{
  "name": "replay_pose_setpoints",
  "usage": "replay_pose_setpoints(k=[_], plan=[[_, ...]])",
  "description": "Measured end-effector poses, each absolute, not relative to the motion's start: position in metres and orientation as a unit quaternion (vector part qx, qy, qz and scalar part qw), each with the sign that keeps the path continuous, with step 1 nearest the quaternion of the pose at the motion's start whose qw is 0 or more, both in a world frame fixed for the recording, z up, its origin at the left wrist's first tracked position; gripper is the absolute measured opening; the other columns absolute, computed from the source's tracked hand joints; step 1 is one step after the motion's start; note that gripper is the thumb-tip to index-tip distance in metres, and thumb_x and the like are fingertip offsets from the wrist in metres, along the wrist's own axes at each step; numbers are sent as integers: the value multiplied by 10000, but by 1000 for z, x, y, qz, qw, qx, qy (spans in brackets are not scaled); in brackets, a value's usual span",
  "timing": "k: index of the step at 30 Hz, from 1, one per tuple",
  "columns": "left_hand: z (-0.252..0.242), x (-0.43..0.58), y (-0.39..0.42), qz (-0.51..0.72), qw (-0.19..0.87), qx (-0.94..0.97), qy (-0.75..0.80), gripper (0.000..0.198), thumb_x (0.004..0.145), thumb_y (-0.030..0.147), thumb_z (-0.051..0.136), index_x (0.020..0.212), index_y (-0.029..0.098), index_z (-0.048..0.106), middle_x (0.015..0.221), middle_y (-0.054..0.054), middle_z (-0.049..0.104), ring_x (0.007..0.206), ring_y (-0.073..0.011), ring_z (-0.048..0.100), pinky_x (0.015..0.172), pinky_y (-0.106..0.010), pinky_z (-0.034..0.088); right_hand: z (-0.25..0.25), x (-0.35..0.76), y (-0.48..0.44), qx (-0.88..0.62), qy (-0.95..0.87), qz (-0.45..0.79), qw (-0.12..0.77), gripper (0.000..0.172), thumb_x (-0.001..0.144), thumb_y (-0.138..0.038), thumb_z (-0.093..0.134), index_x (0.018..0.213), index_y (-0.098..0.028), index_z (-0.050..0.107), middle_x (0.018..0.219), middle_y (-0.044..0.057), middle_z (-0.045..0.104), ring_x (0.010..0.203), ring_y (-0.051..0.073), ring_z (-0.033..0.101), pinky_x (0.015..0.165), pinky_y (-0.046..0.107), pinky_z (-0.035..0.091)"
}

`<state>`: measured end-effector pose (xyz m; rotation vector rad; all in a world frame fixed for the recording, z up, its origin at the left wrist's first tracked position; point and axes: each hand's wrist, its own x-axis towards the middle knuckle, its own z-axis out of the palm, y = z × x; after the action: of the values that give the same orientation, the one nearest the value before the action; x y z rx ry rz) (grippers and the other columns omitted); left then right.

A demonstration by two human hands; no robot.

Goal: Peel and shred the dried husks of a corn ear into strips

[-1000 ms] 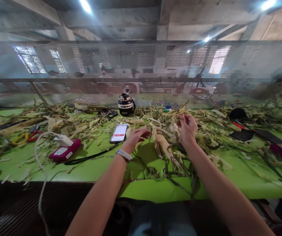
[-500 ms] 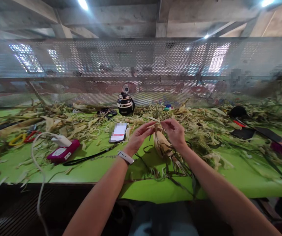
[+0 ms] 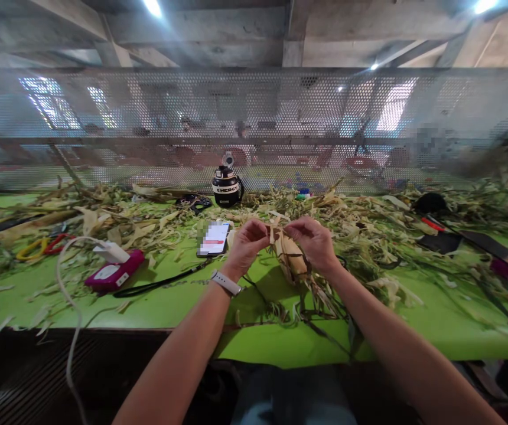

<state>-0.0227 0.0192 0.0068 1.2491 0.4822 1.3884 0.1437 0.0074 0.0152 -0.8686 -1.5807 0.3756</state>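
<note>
A bundle of dried corn husk (image 3: 292, 264), pale tan and tied with a dark strip, leans over the green table between my hands, its frayed ends toward me. My left hand (image 3: 249, 243), with a pale watch band at the wrist, pinches a thin corn husk strip (image 3: 275, 231) at the bundle's top. From the other side my right hand (image 3: 313, 241) is closed on husk at the same end, its fingertips close to the left ones. Exactly what each fingertip grips is partly hidden.
Husk scraps (image 3: 360, 215) lie across the green table (image 3: 254, 342). Left of my hands are a phone (image 3: 214, 239), a black strap (image 3: 160, 285) and a magenta block (image 3: 116, 273) with a white cable. A black bottle (image 3: 226, 188) stands behind, before a perforated metal screen (image 3: 258, 106).
My left fingers have curled from stretched out to a pinch. Both hands have drawn slightly apart at the bundle's top. Another person's hand at the left edge has gone from view.
</note>
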Motion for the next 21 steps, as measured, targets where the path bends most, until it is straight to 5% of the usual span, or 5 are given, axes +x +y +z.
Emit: replay_pose_setpoints(k=[21], plan=[[7, -25, 25, 610, 451, 586, 284, 341, 582, 261, 775, 733, 178, 480, 821, -6, 591, 724, -98, 536, 611, -187, 391, 18, 145, 5, -372, -737, 57, 561, 128, 805, -326, 614, 768, -233, 694, 702, 20, 636, 663, 155, 556, 621, 285, 448]])
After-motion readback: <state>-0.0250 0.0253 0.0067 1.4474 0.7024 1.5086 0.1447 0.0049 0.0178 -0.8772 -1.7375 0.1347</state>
